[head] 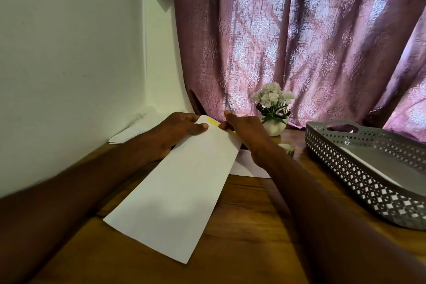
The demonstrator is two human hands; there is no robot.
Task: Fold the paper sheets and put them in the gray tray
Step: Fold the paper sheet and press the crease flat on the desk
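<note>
A long white folded paper sheet (182, 191) lies slanted over the wooden table, its far end lifted. My left hand (177, 131) grips that far end from the left, thumb on top. My right hand (242, 131) pinches the same end from the right, by a yellow strip. The gray perforated tray (359, 175) stands at the right with a white sheet inside it. More white paper (249, 166) lies under my right wrist, and other sheets (124, 136) rest against the wall at the left.
A small white pot of white flowers (274, 108) stands behind my right hand. A roll of tape (287, 148) sits between the pot and the tray. A purple curtain (299, 41) hangs behind the table; a white wall borders it on the left.
</note>
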